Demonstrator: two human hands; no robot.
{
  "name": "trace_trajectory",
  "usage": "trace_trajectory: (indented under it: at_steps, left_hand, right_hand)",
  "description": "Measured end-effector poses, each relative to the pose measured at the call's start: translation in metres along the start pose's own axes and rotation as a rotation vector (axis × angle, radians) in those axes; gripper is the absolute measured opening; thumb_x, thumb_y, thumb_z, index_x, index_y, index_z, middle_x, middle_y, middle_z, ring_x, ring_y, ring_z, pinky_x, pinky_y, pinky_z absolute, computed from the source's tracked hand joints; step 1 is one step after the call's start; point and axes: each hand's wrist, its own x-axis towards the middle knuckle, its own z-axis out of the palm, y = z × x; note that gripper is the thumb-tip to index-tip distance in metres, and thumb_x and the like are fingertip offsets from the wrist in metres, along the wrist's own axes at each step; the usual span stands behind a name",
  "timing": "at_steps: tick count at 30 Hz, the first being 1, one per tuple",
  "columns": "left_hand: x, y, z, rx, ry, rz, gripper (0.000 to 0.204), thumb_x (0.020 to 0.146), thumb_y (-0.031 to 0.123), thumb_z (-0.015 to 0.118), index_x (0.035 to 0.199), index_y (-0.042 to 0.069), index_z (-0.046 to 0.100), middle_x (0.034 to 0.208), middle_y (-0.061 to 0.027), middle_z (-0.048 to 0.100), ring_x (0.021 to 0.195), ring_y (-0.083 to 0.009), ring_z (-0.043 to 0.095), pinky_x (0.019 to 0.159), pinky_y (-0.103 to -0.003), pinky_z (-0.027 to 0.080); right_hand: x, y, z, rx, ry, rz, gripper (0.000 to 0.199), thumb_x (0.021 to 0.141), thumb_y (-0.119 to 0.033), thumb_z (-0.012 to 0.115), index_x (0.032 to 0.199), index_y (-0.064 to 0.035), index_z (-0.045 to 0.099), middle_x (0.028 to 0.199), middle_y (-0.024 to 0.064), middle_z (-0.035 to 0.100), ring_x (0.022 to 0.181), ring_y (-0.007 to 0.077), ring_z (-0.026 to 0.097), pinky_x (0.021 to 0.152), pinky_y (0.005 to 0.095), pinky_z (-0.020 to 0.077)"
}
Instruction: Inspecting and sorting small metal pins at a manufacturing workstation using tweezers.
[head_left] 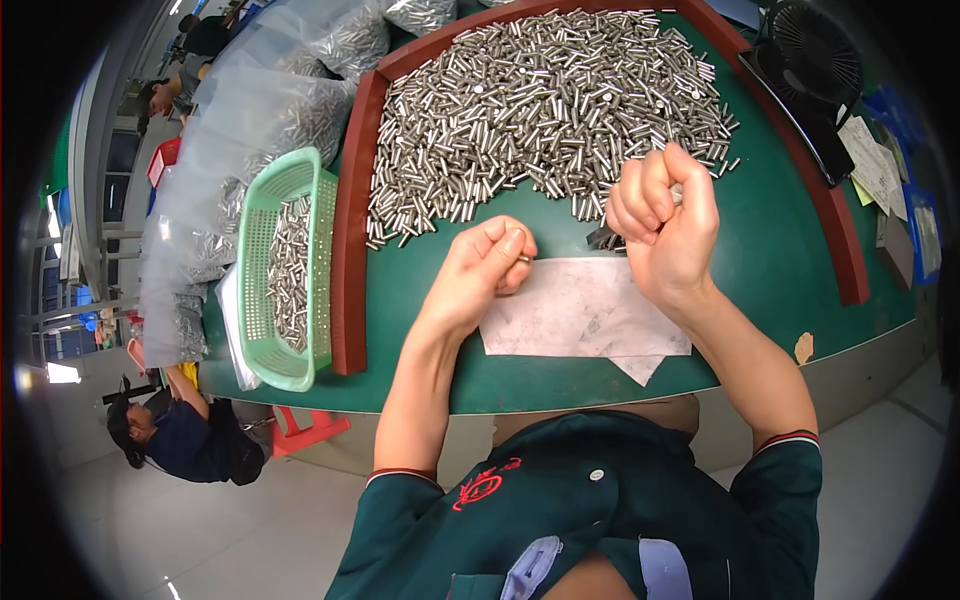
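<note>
The left hand (485, 262), near the middle of the frame, has its grip clenched on a small metal pin (525, 258), one end peeking out between thumb and forefinger. The right hand (660, 215), right of centre, is curled tight too; a bit of grey metal (677, 194) shows by its thumb, probably a pin, but the fingers hide how many it grasps. A few dark pieces (604, 239) lie just beside its lower fingers.

A big heap of loose pins (540, 100) fills the upper middle of the green surface (780, 240), fenced by a red-brown rail (351, 240). Left of that rail, a light-green basket (255, 290) holds more pins. A stained white cloth (580, 315) lies below the hands.

To handle these well, hold each pin lightly near one end so its length stays visible, and work low over the cloth, where a slip should do little harm. Smooth round metal likely rolls and slides, so a small handful seems safer than a full fist, and held pins are best kept apart from the heap.
</note>
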Motion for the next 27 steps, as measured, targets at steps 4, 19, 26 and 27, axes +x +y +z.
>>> trace_trajectory:
  at_steps: [4, 19, 26, 27]
  left_hand:
    - [-0.007, -0.016, 0.024, 1.082, 0.281, 0.517, 0.009, 0.084, 0.01, 0.051, 0.081, 0.002, 0.048, 0.056, -0.018, 0.051, 0.053, -0.0332, 0.053, 0.049, -0.041, 0.041]
    - [-0.035, -0.015, 0.016, 1.307, 0.198, 0.331, 0.012, 0.082, 0.01, 0.055, 0.085, 0.004, 0.046, 0.059, -0.0127, 0.054, 0.054, -0.031, 0.054, 0.048, -0.04, 0.041]
    - [-0.034, -0.024, 0.012, 1.243, 0.258, 0.405, 0.012, 0.08, 0.009, 0.058, 0.079, 0.004, 0.047, 0.06, -0.0127, 0.055, 0.055, -0.031, 0.055, 0.048, -0.039, 0.042]
    - [-0.034, -0.023, 0.013, 1.241, 0.261, 0.4, 0.012, 0.08, 0.009, 0.058, 0.078, 0.004, 0.047, 0.06, -0.0128, 0.055, 0.055, -0.031, 0.055, 0.048, -0.039, 0.042]
  right_hand:
    - [0.0, 0.004, 0.001, -0.01, -0.001, 0.003, 0.035, 0.085, -0.017, 0.031, 0.051, -0.0108, 0.027, 0.045, 0.0006, 0.027, 0.04, 0.0078, 0.019, 0.038, 0.0245, 0.0165]
    - [-0.022, 0.027, 0.009, -0.07, -0.115, 0.13, 0.041, 0.09, -0.026, 0.029, 0.051, -0.0119, 0.026, 0.046, -0.0008, 0.026, 0.041, 0.0087, 0.017, 0.042, 0.0246, 0.0189]
    - [-0.023, 0.041, 0.01, -0.099, -0.114, 0.109, 0.041, 0.09, -0.025, 0.029, 0.051, -0.0115, 0.026, 0.046, -0.0005, 0.027, 0.042, 0.0089, 0.018, 0.042, 0.0248, 0.0189]
    - [-0.023, 0.041, 0.01, -0.102, -0.11, 0.108, 0.041, 0.089, -0.025, 0.03, 0.051, -0.0115, 0.026, 0.046, -0.0005, 0.027, 0.042, 0.0089, 0.018, 0.043, 0.0248, 0.0188]
